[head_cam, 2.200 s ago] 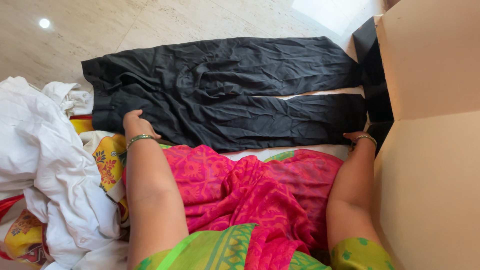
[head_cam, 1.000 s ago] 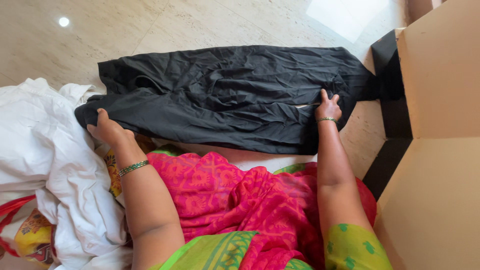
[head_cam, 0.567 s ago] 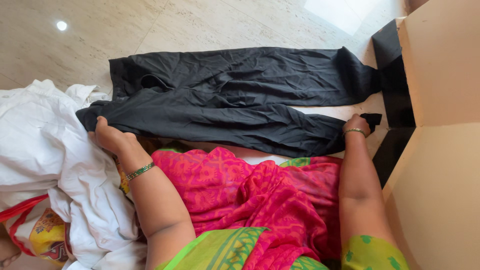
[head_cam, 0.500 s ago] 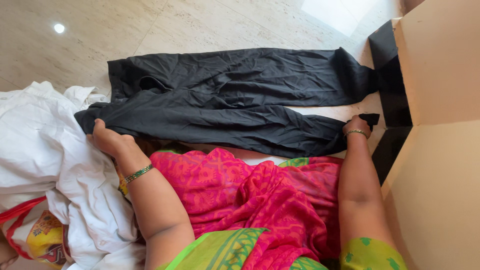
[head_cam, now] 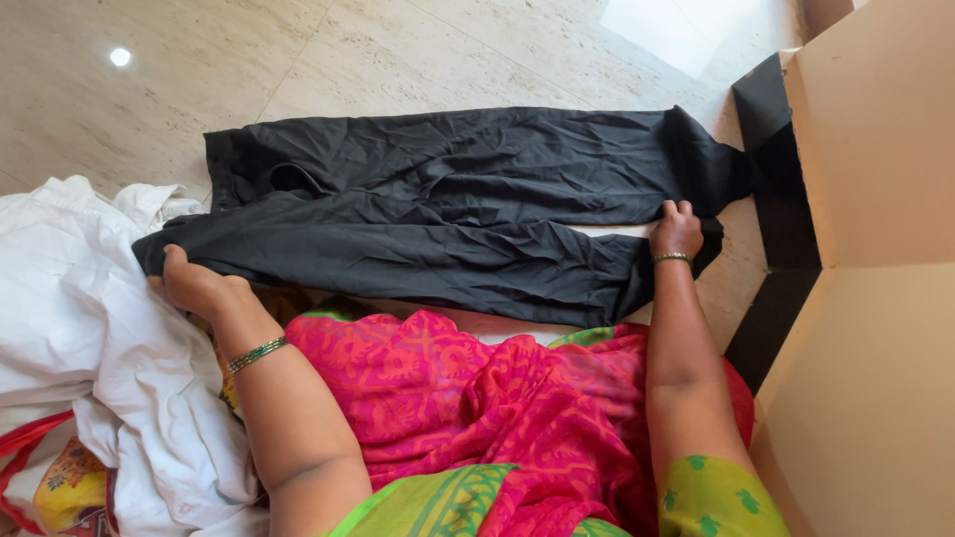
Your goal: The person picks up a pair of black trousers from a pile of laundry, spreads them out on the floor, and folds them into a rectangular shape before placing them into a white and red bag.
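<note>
Black trousers (head_cam: 448, 214) lie spread across the pale stone floor (head_cam: 398, 50) through the middle of the frame, waist toward the left and leg ends toward the right. The far leg runs flat along the upper part of the cloth. The near leg lies below it, wrinkled, with a thin strip of floor showing between the two near the right end.

The left hand (head_cam: 189, 283), at the lower left of the trousers, is closed on the waist corner, fingers curled over the edge of the fabric. A green bangle (head_cam: 257, 354) sits on that wrist. The right hand (head_cam: 676, 231), at the right of the frame, grips the end of the near leg, fingers folded over the cloth with the fingertips pointing up the frame. A thin bangle circles that wrist too.

Pink patterned cloth with a green border (head_cam: 477, 418) covers the person's lap in the lower middle, just below the trousers. White clothes (head_cam: 90, 338) lie heaped at the left edge, touching the waist corner held by the left hand, with a yellow and red printed bag (head_cam: 60, 482) under them in the lower left corner. A tan cardboard box (head_cam: 875, 249) fills the right side, with a dark strip along its left edge beside the trouser ends.
</note>
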